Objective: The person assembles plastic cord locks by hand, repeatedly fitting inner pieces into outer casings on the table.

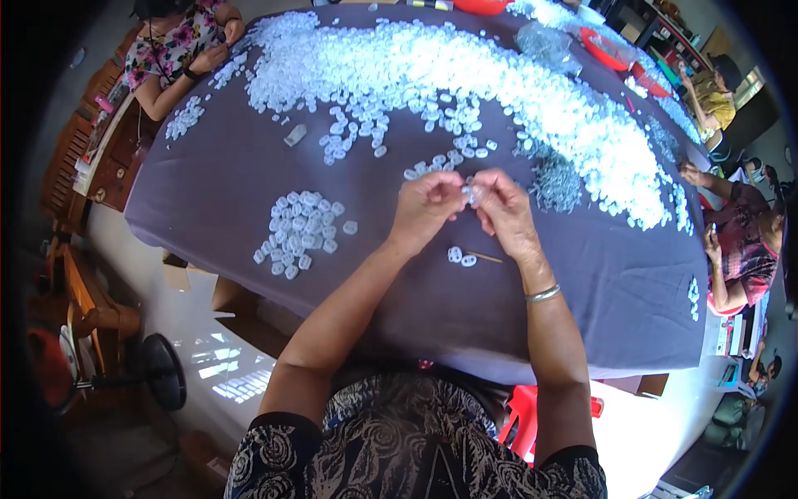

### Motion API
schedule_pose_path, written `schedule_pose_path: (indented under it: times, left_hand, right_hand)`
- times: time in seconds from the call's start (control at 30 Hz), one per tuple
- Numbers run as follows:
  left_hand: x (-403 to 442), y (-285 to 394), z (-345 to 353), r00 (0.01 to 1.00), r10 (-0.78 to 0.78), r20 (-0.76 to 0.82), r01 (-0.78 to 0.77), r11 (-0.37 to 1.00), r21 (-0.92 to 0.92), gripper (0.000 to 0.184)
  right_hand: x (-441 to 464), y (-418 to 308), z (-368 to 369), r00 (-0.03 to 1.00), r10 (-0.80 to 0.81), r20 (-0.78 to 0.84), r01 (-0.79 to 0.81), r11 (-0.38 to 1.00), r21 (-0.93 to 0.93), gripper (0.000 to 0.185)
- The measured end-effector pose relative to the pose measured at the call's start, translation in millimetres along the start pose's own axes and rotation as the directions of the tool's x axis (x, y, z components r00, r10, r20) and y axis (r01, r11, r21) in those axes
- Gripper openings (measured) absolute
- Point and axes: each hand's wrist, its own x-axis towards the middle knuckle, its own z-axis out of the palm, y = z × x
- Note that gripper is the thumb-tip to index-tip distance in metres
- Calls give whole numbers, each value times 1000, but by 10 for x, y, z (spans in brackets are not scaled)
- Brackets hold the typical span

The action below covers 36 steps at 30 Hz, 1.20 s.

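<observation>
Apparently early-stage: left grip (455,200) and right grip (477,196) pinch small pale piece (468,194); far-edge white plastic heap (374,62) dwarfs near-left-edge white plastic pile (299,224).

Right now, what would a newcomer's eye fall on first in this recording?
Probably the broad band of pale pieces sweeping across the far side of the dark tablecloth. Next, the left hand and right hand, meeting at a small piece near the middle, with a smaller heap to their left.

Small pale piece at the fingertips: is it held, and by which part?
The left hand and right hand pinch the small pale piece in their fingertips; which part is too small to tell.
</observation>
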Motion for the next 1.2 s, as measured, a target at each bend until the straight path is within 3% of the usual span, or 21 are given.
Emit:
schedule_pose_path:
  times: [0.1, 0.2, 0.3, 0.47, 0.53, 0.67, 0.77, 0.8, 0.83, 0.87, 0.9, 0.93, 0.97, 1.03, 1.1, 1.13, 1.17, 1.2]
  left_hand:
    - [-27, 49, 29, 1000, 2, 24, -1, 999, -34, 21]
    - [-28, -12, -32, 1000, 9, 19, -12, 993, 120, 23]
    - [-11, -76, -72, 993, 63, 101, -81, 978, 191, 20]
    - [6, -155, -19, 996, 87, 35, -93, 956, 278, 16]
    - [-17, -180, -29, 997, 47, 57, -61, 956, 288, 16]
    - [-30, -185, 48, 978, 207, 5, -186, 868, 459, 19]
    - [-42, -137, 74, 974, 227, 18, -204, 834, 513, 18]
    - [-41, -132, 85, 969, 247, 19, -219, 821, 527, 17]
    - [-35, -122, 90, 971, 237, 18, -209, 817, 538, 17]
    - [-27, -109, 95, 973, 228, 20, -201, 812, 548, 17]
    - [-16, -94, 107, 975, 222, 20, -195, 807, 557, 18]
    - [-13, -75, 113, 976, 216, 26, -191, 792, 579, 17]
    - [-6, -63, 120, 974, 227, 27, -200, 788, 582, 18]
    - [7, -51, 110, 972, 236, 22, -209, 811, 547, 18]
    - [35, -72, 96, 968, 252, 0, -214, 820, 530, 18]
    - [5, -87, 90, 970, 244, -8, -205, 832, 515, 18]
    - [6, -87, 85, 969, 246, 12, -214, 816, 536, 18]
    - [12, -79, 87, 969, 247, 29, -221, 801, 556, 18]
  right_hand:
    - [8, 26, -14, 998, 36, 47, -34, 999, -40, 9]
    - [-38, -53, -20, 993, 113, 41, -112, 994, -11, 9]
    - [-94, -131, -109, 980, 200, -22, -201, 967, -157, 11]
    - [-304, -527, -228, 910, 412, 48, -367, 853, -371, 10]
    - [-310, -504, -167, 908, 415, 67, -370, 865, -339, 9]
    - [-111, -423, -93, 892, 447, 67, -396, 846, -358, 8]
    - [244, -544, -113, 914, 394, 99, -346, 882, -321, 8]
    - [461, -620, -175, 881, 465, 85, -420, 854, -308, 9]
    - [729, -614, -232, 916, 401, 24, -378, 879, -292, 8]
    - [1059, -710, -273, 929, 360, -90, -369, 868, -333, 20]
    - [1567, -597, -627, 986, 165, 4, -152, 914, -377, 25]
    - [2037, -857, -752, 996, -88, -22, 55, 779, -624, 29]
    - [2844, -909, -1155, 983, -167, 74, 181, 837, -517, 30]
    - [3239, -1436, -1093, 986, 43, -160, -47, 999, -18, 52]
    - [3463, -1205, -1083, 993, 92, -70, -95, 995, -34, 38]
    - [3472, -1065, -1086, 991, 132, -34, -134, 990, -45, 42]
    - [3183, -1042, -836, 995, 63, -83, -88, 932, -353, 33]
    - [2702, -1036, -443, 995, -17, -103, -52, 776, -628, 50]
